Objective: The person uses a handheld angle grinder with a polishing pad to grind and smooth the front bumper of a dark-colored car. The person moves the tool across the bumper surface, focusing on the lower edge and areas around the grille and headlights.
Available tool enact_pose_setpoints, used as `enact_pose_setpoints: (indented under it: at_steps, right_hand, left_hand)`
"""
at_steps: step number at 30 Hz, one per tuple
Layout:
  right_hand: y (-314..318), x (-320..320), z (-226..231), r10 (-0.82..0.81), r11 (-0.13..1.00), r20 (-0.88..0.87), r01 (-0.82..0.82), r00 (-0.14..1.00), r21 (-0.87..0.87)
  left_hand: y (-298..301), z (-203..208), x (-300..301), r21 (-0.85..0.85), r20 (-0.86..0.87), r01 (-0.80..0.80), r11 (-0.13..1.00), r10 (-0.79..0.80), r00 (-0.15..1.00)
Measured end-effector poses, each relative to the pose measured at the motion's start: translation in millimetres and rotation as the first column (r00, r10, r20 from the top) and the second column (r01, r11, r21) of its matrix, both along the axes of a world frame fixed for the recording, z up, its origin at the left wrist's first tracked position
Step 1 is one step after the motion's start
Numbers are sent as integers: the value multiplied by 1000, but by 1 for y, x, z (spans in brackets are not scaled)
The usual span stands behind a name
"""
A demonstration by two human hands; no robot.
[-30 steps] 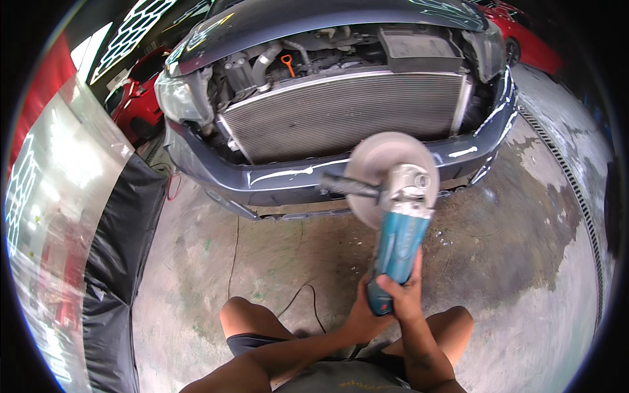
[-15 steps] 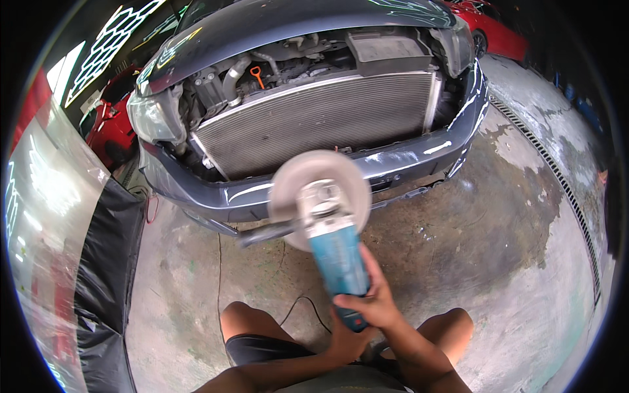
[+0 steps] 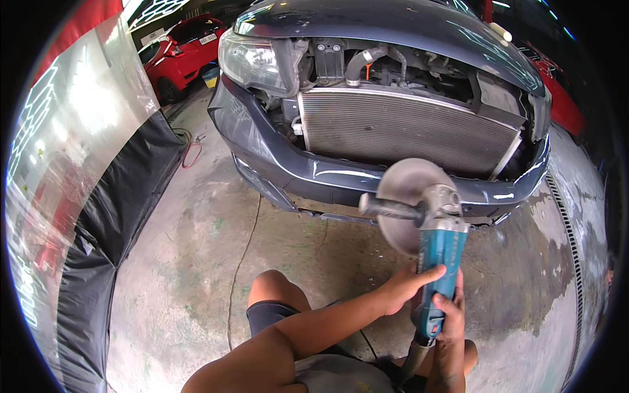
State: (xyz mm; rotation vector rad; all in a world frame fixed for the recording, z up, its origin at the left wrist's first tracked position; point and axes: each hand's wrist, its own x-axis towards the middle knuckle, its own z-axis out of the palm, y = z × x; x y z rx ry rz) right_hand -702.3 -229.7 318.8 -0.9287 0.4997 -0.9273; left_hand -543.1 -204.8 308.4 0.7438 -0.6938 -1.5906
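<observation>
At the far left, a see-through plastic curtain [image 3: 85, 98] with a red band along the top and bright lamp reflections; under it, a black sheet [image 3: 131, 177], creased and hanging down to the concrete floor [image 3: 190, 236]. Just right of that sheet, a thin red hose [image 3: 191, 156] looped on the floor and, farther back, a red car [image 3: 190, 49]. Across the upper middle, a dark blue-grey car [image 3: 386, 19] with an open front: a headlight [image 3: 252, 62] at its left end, a bent black hose [image 3: 357, 65] over a wide finned radiator [image 3: 406, 128], and a glossy bumper [image 3: 341, 177] below. Nearer, a bent bare knee [image 3: 276, 286] and the left forearm [image 3: 334, 327], slanting up to the right.

Then the teal polisher [image 3: 440, 252], held in the air in front of the bumper, with its round pale pad [image 3: 409, 177] overlapping that bumper in view; cannot tell whether touching. Black side handle [image 3: 400, 209] jutting left, in neither hand. Left grip [image 3: 413, 286] clamped round the polisher from the left, with thumb over the top; right grip [image 3: 451, 314] clamped on the rear part from the right. Farther right, another red car [image 3: 557, 92], partly hidden behind the dark one, and a slotted drain [image 3: 565, 223] along the floor.
</observation>
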Motion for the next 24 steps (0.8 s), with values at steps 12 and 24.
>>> enact_pose_setpoints:
  at_steps: [12, 24]
  right_hand:
    - [49, 146, -9, 472, 881, -21, -472, 881, -8]
    - [69, -29, -26, 247, 963, -274, -206, 930, 172]
  left_hand:
    - [98, -3, 167, -27, -48, -491, 871, 490, 871]
    - [12, -16, 33, 8, -259, -145, 989, 142, 955]
